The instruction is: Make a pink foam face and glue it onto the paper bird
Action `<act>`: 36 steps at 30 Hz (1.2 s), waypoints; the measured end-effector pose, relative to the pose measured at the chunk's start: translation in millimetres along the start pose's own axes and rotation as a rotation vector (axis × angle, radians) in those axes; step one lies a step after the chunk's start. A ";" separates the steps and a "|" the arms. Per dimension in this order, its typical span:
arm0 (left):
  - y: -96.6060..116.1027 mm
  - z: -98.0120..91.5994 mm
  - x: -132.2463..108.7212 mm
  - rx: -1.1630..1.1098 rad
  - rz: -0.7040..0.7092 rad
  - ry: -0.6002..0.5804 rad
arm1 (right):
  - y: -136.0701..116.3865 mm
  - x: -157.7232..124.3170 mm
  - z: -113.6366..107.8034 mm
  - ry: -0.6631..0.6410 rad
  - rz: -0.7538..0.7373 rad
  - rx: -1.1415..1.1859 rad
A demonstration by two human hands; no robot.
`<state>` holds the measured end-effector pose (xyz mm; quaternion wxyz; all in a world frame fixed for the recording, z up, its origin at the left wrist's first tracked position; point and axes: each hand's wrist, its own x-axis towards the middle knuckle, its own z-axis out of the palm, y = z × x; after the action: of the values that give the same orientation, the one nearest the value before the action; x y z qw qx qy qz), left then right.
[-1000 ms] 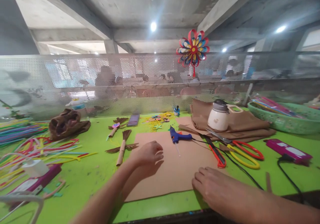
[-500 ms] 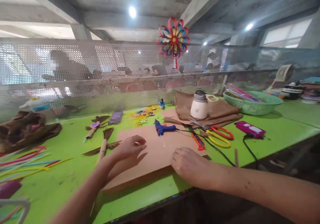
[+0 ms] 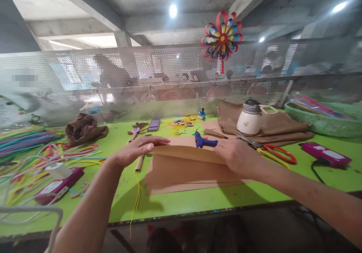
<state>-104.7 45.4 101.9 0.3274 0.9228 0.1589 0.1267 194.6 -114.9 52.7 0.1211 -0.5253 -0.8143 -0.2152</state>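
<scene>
A stack of brown paper [image 3: 181, 170] lies on the green table, its top sheet raised in a curve with a lighter strip along the upper edge. My left hand [image 3: 143, 149] rests at the upper left corner of that sheet, fingers stretched along the edge. At the other end, my right hand [image 3: 236, 155] has its fingers closed on the sheet's right end. Just behind the sheet lies a blue glue gun [image 3: 205, 140], its handle end close to my right fingers. Scissors [image 3: 278, 153] with red and yellow handles lie right of that hand, partly behind it.
Cream bottle [image 3: 249, 119] stands on folded brown cloth [image 3: 288, 126]; a green basket [image 3: 325, 123] and a magenta power strip [image 3: 325, 155] are at right. Left are a paper tube with yellow strings [image 3: 139, 164], a second magenta power strip [image 3: 59, 187] and colourful pipe cleaners [image 3: 28, 147]. Mesh partition [image 3: 169, 72] behind.
My right hand has moved away from me, from the paper's near edge to beside the glue gun, lifting the top sheet. My left hand now touches the sheet's edge. The view has swung left.
</scene>
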 end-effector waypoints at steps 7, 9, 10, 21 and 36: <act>-11.2 42.0 -10.6 0.246 0.004 0.152 | -36.5 -38.9 24.2 -0.031 0.023 0.044; -17.5 53.9 -20.4 0.284 0.049 0.165 | -40.7 -52.6 29.9 -0.038 0.060 0.045; -20.8 59.5 -26.6 0.302 0.066 0.166 | -39.9 -58.7 32.9 -0.041 0.079 0.041; -42.8 102.7 -64.7 0.523 0.092 0.269 | -9.0 -71.9 64.2 -0.084 0.238 -0.088; -18.0 93.0 -39.2 0.791 -0.118 0.140 | 24.0 -61.6 55.1 -0.218 0.387 -0.221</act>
<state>-113.1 -8.5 15.1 -0.0580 0.9559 0.2702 0.0994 243.7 -129.6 -16.4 0.0132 -0.7015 -0.6784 -0.2179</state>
